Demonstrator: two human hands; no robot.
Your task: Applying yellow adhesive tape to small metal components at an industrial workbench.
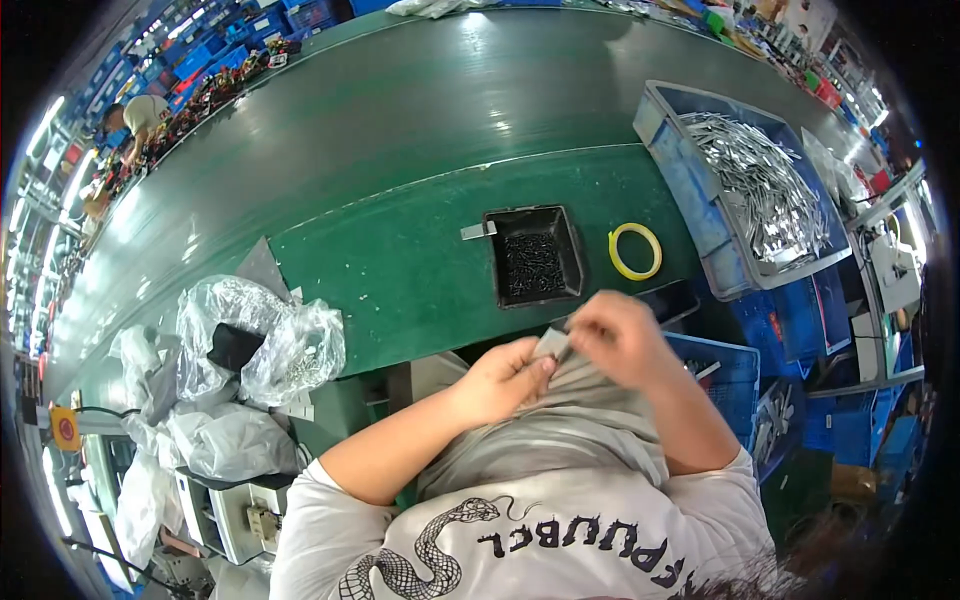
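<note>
My left hand (508, 379) is closed, with a small flat silver-grey metal piece (551, 344) pinched between thumb and fingers above my lap. Close to the piece's right end is my right hand (622, 338), its fingers curled into a pinch and slightly blurred. What those fingers hold, if anything, is too small to make out. Just beyond both hands, a black tray (573, 256) holds many small dark parts (531, 266) that look like screws. Another flat silver piece (479, 231) lies across the tray's left rim.
Right of the tray lies a yellow tape roll (657, 251). A blue-grey crate (690, 200) full of thin metal strips (760, 185) stands at the right. Clear plastic bags (235, 340) are heaped on the left. A conveyor belt (420, 110) runs across the far side.
</note>
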